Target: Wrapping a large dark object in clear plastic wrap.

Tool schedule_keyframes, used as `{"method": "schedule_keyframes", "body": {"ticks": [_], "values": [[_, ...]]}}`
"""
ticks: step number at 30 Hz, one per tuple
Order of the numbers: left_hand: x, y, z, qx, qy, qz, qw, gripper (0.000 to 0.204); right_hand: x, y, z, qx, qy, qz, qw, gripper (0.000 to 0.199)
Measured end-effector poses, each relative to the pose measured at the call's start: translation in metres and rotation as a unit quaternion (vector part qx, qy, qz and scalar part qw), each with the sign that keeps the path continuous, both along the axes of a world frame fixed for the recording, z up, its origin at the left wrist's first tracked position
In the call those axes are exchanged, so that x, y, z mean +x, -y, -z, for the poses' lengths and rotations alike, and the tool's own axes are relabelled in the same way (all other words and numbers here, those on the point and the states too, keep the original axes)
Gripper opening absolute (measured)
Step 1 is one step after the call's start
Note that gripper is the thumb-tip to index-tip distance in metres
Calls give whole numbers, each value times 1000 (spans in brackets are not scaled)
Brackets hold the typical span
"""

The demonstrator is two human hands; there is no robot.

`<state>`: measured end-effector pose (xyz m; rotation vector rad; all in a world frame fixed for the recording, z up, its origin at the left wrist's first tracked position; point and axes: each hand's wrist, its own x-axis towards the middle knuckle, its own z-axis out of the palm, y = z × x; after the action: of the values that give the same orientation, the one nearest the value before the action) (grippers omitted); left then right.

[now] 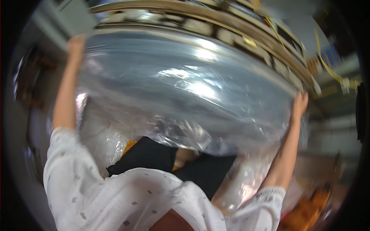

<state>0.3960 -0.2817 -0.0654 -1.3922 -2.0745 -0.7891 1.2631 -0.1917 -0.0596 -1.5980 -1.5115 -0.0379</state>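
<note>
A wide sheet of clear plastic (154,82) spans the space between my outstretched arms, shiny and creased. My left hand (76,46) is closed on its far left corner, a little blurred by motion. At the far right corner, my right hand (300,103) grips the same plastic with bent fingers. The sheet's near part sags in loose folds toward my lap, over my dark trousers. Both hands' fingertips are partly hidden.
Beyond the sheet runs a wooden rack (216,23) with pale items between its slats. A yellow strap (327,67) hangs at the far right. More crinkled clear plastic (104,144) lies beside my legs. An orange item (308,210) is at the lower right.
</note>
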Motion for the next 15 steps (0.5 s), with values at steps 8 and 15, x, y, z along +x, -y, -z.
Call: {"method": "schedule_keyframes", "body": {"ticks": [8, 15], "values": [[17, -79, 36, 164, 384, 136, 899, 22, 47, -34, 50, 17, -88, -13, 996, 21], [36, -103, 29, 120, 381, 71, 914, 27, 59, -51, 43, -5, -80, 4, 997, 21]]}}
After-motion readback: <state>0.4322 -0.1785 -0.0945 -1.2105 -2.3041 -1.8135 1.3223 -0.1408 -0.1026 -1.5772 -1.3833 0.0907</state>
